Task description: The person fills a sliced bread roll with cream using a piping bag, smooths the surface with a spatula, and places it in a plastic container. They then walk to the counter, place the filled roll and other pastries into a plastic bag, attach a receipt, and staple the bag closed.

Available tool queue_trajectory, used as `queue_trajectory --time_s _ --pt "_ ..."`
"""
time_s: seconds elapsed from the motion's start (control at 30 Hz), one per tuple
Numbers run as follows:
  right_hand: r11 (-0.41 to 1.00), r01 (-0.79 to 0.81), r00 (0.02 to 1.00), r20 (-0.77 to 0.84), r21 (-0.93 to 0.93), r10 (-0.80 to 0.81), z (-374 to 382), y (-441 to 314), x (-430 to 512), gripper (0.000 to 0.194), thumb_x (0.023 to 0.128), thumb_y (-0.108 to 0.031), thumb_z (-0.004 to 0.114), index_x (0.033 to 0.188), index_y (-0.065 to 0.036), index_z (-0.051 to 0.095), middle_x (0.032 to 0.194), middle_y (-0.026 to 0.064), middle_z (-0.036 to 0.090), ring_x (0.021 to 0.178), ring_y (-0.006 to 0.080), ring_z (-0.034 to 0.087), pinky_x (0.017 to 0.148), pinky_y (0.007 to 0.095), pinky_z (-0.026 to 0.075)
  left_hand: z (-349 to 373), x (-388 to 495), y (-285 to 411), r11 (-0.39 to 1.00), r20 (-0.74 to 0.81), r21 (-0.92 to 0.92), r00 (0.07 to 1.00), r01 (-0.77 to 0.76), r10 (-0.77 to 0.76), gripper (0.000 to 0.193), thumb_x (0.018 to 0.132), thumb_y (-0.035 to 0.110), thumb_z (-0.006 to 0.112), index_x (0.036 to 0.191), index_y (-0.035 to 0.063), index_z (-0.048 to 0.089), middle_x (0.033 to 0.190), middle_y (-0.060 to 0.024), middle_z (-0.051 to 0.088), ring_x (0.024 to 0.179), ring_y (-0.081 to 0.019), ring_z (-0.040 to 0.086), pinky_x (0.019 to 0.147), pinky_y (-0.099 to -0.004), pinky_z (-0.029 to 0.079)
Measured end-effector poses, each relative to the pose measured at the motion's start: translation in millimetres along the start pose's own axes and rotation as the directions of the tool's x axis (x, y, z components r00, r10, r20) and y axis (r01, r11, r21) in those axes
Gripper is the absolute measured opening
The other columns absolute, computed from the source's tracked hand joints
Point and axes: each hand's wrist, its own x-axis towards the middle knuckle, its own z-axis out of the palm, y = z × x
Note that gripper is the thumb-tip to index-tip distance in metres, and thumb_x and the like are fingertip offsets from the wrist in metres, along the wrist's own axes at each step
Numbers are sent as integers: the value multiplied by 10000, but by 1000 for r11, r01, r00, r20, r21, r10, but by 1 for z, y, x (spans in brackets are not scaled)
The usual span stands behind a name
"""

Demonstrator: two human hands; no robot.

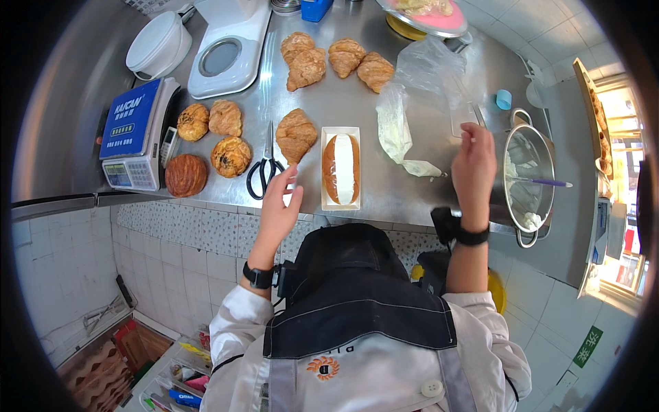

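A cream-filled long bun (342, 169) lies in an open white paper box (323, 203) at the table's front edge. My left hand (279, 200) is empty, fingers apart, just left of that box. Its fingertips are near the lower tip of a croissant (296, 135) and the black-handled scissors (263, 172). On the right, the pinched fingers of my right hand (474, 157) hold the edge of a clear plastic lid (456, 112). A metal blade (479, 115) shows just beyond those fingers. Left of this hand lies a piping bag (395, 126) with white cream inside.
Several croissants (305, 69) lie further back. Round pastries (230, 156) sit beside a digital scale (131, 131) and a white machine (226, 62). A steel pot (552, 201) with a purple-handled tool (545, 182) stands at right, near a blue cup (503, 99) and crumpled plastic (430, 62).
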Motion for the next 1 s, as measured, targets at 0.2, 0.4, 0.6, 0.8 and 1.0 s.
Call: queue_trajectory --time_s 0.2,0.4,0.6,0.8,1.0 --pt "412 -445 866 499 795 -28 -48 -73 17 220 910 32 492 1101 -13 591 827 34 591 560 19 437 454 171 346 -16 -11 38 925 -85 148 927 -350 365 919 740 27 731 1479 51 184 1462 -162 268 1228 -269 479 970 -383 459" --pt "524 -639 598 792 563 -122 31 -69 48 197 945 -45 502 1112 11 590 776 12 581 520 31 418 434 181 355 -8 -32 41 993 306 -40 945 -107 115 902 759 17 711 1495 94 197 1292 -152 481 999 -218 605 855 -341 497" --pt "612 -646 507 856 456 -102 108 -59 47 186 940 -78 533 1083 24 594 785 29 596 562 39 457 466 199 397 13 -50 26 967 263 -231 964 106 -42 930 755 73 762 1501 115 209 1171 -124 473 876 -196 567 820 -323 503" --pt "630 -677 407 907 381 -111 152 -50 39 169 913 -110 594 1016 20 625 814 37 624 590 64 504 493 215 428 46 -38 1 989 166 94 978 114 -128 958 709 220 836 1477 83 281 893 -76 500 725 -141 522 686 -274 497" --pt "702 -536 561 819 470 -119 183 -35 26 156 901 -121 618 982 7 657 818 48 654 663 83 567 566 240 470 65 -40 -5 976 74 190 990 103 -119 910 721 210 821 1468 125 309 907 -95 493 705 -175 562 668 -303 518"
